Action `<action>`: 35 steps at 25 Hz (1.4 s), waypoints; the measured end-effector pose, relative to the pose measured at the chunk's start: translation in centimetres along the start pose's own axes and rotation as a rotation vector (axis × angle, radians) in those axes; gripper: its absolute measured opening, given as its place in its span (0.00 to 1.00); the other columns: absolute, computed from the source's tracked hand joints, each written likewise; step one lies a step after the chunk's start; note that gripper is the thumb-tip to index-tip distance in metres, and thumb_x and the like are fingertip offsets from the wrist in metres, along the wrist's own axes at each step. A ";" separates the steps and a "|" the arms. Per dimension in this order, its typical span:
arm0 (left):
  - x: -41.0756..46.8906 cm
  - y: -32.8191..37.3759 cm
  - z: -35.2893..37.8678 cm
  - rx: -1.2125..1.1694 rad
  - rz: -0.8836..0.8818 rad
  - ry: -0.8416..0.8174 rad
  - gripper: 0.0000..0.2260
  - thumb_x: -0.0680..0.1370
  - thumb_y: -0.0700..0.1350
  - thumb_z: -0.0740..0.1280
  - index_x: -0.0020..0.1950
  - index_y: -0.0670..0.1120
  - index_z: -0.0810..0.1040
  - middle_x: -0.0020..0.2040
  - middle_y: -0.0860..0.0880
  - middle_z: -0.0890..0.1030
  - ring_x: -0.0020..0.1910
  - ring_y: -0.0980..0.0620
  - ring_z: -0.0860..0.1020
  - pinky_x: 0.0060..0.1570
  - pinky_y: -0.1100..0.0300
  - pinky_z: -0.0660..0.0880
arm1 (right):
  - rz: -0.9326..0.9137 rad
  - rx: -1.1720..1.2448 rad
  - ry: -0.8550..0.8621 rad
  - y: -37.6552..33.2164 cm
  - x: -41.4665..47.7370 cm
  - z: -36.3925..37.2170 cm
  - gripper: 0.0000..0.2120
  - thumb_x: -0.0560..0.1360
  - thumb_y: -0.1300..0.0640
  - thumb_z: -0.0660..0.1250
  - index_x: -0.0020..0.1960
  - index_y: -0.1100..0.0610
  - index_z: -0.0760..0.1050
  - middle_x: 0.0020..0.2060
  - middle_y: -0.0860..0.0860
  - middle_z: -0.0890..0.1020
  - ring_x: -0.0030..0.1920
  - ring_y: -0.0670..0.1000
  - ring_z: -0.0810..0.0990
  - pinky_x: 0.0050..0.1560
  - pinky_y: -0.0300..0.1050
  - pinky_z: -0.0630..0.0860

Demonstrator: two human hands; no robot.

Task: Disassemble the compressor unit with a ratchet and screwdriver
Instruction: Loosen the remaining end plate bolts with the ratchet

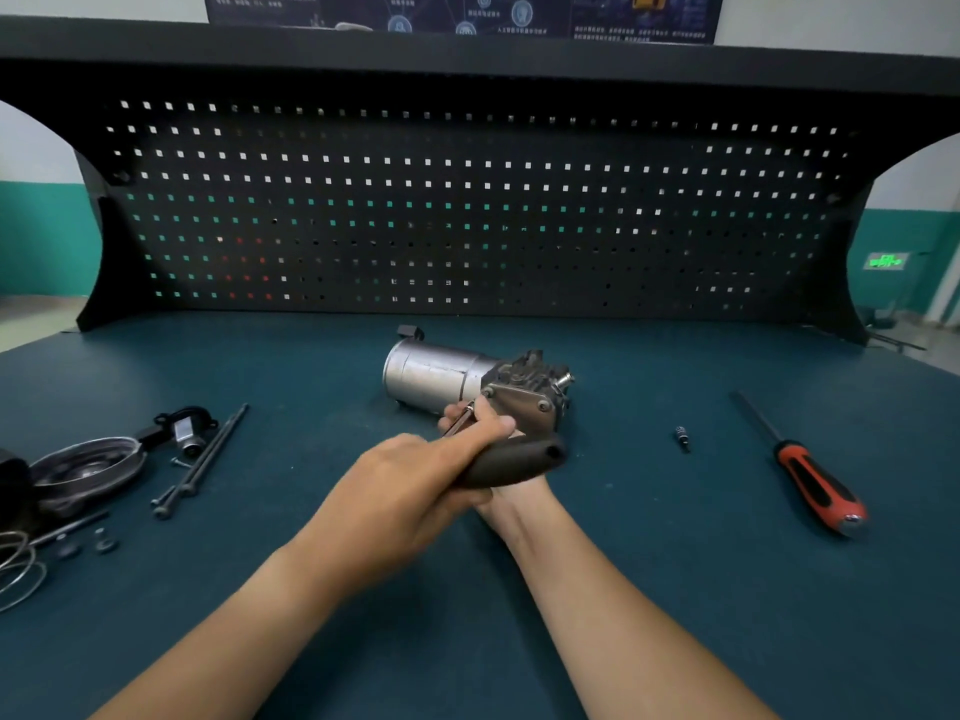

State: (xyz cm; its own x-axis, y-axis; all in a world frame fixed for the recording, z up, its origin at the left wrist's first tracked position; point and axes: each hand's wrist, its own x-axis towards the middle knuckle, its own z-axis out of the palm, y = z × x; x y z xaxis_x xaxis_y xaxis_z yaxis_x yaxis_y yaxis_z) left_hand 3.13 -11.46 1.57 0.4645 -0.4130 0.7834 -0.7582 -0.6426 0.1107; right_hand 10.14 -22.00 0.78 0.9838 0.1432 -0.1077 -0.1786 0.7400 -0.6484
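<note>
The compressor unit lies on its side mid-table, a silver cylinder with a dark metal head and a bolted end plate facing me. My left hand grips the black handle of the ratchet, thumb stretched toward the end plate. The ratchet's metal shaft points up-left to a bolt at the plate's left corner. My right hand reaches in under the handle and is mostly hidden; its fingertips show curled round the shaft just below the plate. A red-and-black screwdriver lies on the mat to the right, untouched.
A small bit lies between the compressor and the screwdriver. At the left are a round cover, a black bracket, two long bolts, small nuts and wire rings. A black pegboard stands behind.
</note>
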 end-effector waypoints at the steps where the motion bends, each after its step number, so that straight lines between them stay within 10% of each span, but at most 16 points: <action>1: 0.0 0.3 0.2 -0.042 -0.046 0.038 0.20 0.73 0.51 0.58 0.65 0.63 0.60 0.48 0.63 0.80 0.37 0.57 0.75 0.39 0.66 0.71 | 0.016 -0.017 -0.005 0.1 -0.1 -0.1 0.12 0.79 0.58 0.60 0.38 0.59 0.75 0.31 0.53 0.81 0.34 0.50 0.79 0.40 0.43 0.77; 8: 1.4 -0.3 0.0 -1.033 -0.994 0.766 0.08 0.83 0.48 0.52 0.56 0.58 0.68 0.22 0.55 0.66 0.20 0.56 0.69 0.34 0.57 0.71 | 0.159 0.126 -0.116 -0.2 -1.0 0.6 0.11 0.81 0.58 0.55 0.46 0.63 0.73 0.34 0.56 0.84 0.32 0.51 0.84 0.29 0.37 0.78; 12: 0.9 0.5 -0.6 -0.760 -0.737 0.397 0.25 0.76 0.32 0.55 0.60 0.62 0.61 0.30 0.57 0.76 0.30 0.57 0.77 0.29 0.64 0.73 | 0.095 0.129 -0.081 -0.1 -0.7 0.7 0.11 0.81 0.61 0.56 0.42 0.62 0.71 0.30 0.56 0.83 0.30 0.50 0.83 0.28 0.37 0.78; 17: 0.1 0.5 -0.4 0.092 -0.026 -0.220 0.30 0.73 0.42 0.54 0.66 0.70 0.53 0.64 0.64 0.72 0.59 0.57 0.72 0.53 0.59 0.75 | 0.094 0.069 -0.092 0.5 -0.7 0.7 0.11 0.80 0.58 0.57 0.42 0.61 0.72 0.34 0.54 0.82 0.34 0.48 0.82 0.39 0.41 0.77; 20: 0.4 0.6 -0.7 -0.236 -0.352 -0.057 0.21 0.80 0.55 0.57 0.60 0.80 0.53 0.61 0.76 0.68 0.60 0.66 0.72 0.56 0.60 0.73 | 0.087 0.037 -0.048 0.6 -0.6 0.5 0.09 0.80 0.58 0.59 0.44 0.61 0.74 0.33 0.54 0.83 0.32 0.50 0.82 0.35 0.40 0.79; 23: 1.1 0.6 -0.9 -0.607 -0.803 0.246 0.12 0.80 0.54 0.54 0.52 0.74 0.59 0.55 0.59 0.78 0.38 0.61 0.82 0.29 0.61 0.77 | 0.128 -0.018 -0.074 0.0 -0.7 0.3 0.10 0.81 0.55 0.56 0.49 0.58 0.73 0.34 0.51 0.85 0.33 0.46 0.83 0.32 0.38 0.77; 27: 1.3 0.0 -1.7 -0.954 -1.108 0.302 0.20 0.81 0.46 0.59 0.66 0.61 0.53 0.51 0.44 0.79 0.28 0.50 0.82 0.23 0.59 0.76 | 0.085 -0.133 -0.081 -0.1 -0.5 0.1 0.07 0.80 0.57 0.57 0.47 0.55 0.73 0.35 0.45 0.85 0.39 0.42 0.82 0.42 0.40 0.73; 30: 0.9 -0.1 -2.4 -0.753 -0.983 0.072 0.39 0.76 0.35 0.66 0.70 0.65 0.45 0.51 0.46 0.78 0.29 0.53 0.81 0.25 0.59 0.77 | 0.056 -0.146 -0.039 -0.2 -0.3 0.3 0.09 0.80 0.58 0.59 0.42 0.55 0.73 0.32 0.46 0.84 0.34 0.41 0.82 0.38 0.36 0.73; 35: 0.1 -0.5 -2.7 0.049 -0.424 -0.267 0.40 0.75 0.40 0.63 0.60 0.82 0.43 0.47 0.72 0.74 0.37 0.65 0.75 0.37 0.66 0.70 | 0.043 -0.189 0.019 0.0 -0.3 0.5 0.09 0.79 0.58 0.61 0.41 0.55 0.74 0.29 0.47 0.83 0.34 0.45 0.81 0.33 0.36 0.72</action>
State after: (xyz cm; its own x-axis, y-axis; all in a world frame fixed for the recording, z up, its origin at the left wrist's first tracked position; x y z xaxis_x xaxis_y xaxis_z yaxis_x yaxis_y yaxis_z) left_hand 2.33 -9.50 3.25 0.8329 -0.2553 0.4911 -0.4577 -0.8166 0.3518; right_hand 9.84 -21.73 1.22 0.9756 0.1585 -0.1518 -0.2171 0.5968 -0.7724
